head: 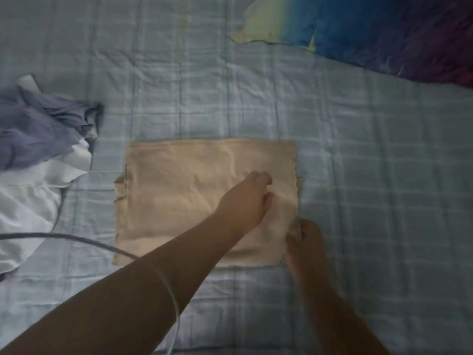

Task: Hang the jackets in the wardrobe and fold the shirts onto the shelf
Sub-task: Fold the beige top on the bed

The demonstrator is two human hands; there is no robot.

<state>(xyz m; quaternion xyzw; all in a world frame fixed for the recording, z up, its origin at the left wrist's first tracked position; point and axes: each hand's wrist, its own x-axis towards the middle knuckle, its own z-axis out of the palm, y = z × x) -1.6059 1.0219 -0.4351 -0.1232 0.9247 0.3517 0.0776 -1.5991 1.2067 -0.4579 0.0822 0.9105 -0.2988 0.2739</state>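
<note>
The shirt (pixel 194 190), beige and folded into a flat rectangle, lies mid-bed (pixel 371 175). The right grip (pixel 304 239) pinches its near right corner. The left grip (pixel 245 201) rests on the shirt's right half, just beyond the other, fingers bent; whether it holds cloth I cannot tell. Left of the shirt lie a lilac garment (pixel 38 129) and a white garment (pixel 28 208), touching. A cable (pixel 64 235) crosses the left forearm. A blanket (pixel 384 29) covers the far right.
</note>
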